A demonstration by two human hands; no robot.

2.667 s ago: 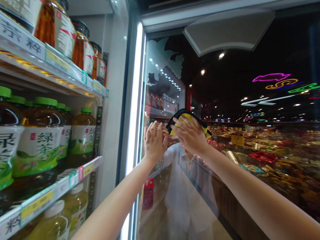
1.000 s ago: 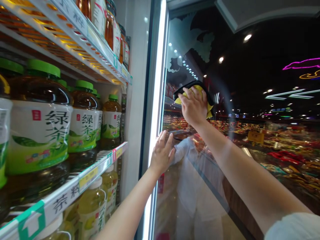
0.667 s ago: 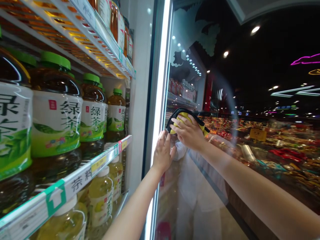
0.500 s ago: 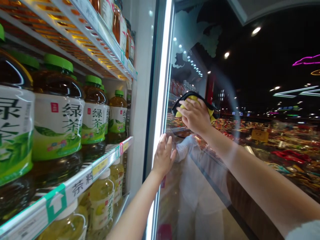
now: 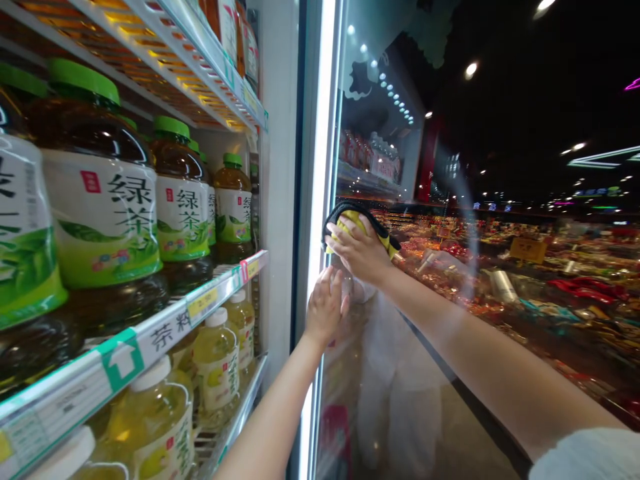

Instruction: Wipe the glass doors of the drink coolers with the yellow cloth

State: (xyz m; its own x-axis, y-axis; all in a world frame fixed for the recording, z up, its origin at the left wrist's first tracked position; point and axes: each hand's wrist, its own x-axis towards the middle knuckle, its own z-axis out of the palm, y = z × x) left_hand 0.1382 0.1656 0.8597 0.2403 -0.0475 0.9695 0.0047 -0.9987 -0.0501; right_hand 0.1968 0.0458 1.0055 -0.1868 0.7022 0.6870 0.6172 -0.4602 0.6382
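My right hand (image 5: 361, 250) presses a yellow cloth with a black edge (image 5: 350, 223) flat against the glass door (image 5: 395, 373), close to its lit edge. Just below and to the left, my left hand (image 5: 326, 303) rests on the bright door frame (image 5: 316, 200), fingers spread and pointing up, holding nothing. The two hands are close together. Part of the cloth is hidden under my right palm and fingers.
On the left, cooler shelves (image 5: 165, 327) hold green tea bottles (image 5: 107, 213) with green caps and, lower down, pale yellow drinks (image 5: 217, 360). Beyond the glass are many packaged goods (image 5: 590, 300). A person's reflection shows in the glass.
My right hand and the cloth have moved left and slightly down across the glass, closer to the frame. My left hand has stayed on the frame. The view has shifted a little.
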